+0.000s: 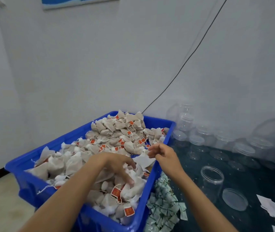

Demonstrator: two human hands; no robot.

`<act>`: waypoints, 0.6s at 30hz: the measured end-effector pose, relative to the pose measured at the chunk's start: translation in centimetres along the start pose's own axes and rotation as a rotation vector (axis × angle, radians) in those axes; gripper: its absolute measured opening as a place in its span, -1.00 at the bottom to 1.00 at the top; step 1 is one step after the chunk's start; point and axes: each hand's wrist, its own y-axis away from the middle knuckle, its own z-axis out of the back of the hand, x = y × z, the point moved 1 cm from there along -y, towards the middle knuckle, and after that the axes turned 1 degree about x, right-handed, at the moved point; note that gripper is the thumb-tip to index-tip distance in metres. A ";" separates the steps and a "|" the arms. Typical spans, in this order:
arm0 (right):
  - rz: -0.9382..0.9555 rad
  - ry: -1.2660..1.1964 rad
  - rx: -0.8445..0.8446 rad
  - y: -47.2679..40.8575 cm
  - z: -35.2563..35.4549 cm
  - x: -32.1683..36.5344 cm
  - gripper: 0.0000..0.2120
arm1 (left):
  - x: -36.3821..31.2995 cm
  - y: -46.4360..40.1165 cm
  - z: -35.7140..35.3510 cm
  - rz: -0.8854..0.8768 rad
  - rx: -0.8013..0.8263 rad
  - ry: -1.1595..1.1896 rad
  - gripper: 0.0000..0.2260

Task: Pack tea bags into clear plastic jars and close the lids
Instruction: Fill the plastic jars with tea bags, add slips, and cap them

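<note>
Tea bags (116, 141) with red tags, their print too small for me to read, fill the blue crate (157, 181) at lower centre. My left hand (118, 166) reaches into the heap, fingers spread and curled down among the bags; whether it grips one I cannot tell. My right hand (162, 152) hovers over the crate's right rim, fingers loosely bent, empty. An open clear jar (212, 181) and its lid (235, 199) sit on the dark table (234, 220) at lower right. A pale wall (100, 64) rises behind.
</note>
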 end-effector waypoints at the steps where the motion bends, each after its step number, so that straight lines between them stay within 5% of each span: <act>1: -0.001 0.019 0.018 -0.1 -0.2 -0.1 -0.65 | 0.1 0.0 0.1 0.020 0.072 -0.034 -0.31; 7: -0.001 0.081 0.079 0.0 -0.4 -0.4 -0.64 | 0.1 -0.2 -0.4 -0.018 0.124 -0.134 -0.38; 16: 0.059 0.164 0.355 0.3 -1.6 1.1 -0.88 | 1.1 -0.2 -0.1 -0.212 -0.171 0.024 -0.77; 18: 0.110 0.145 0.448 0.6 -1.8 2.0 -0.71 | 1.9 0.0 0.2 -0.253 -0.237 0.140 -0.82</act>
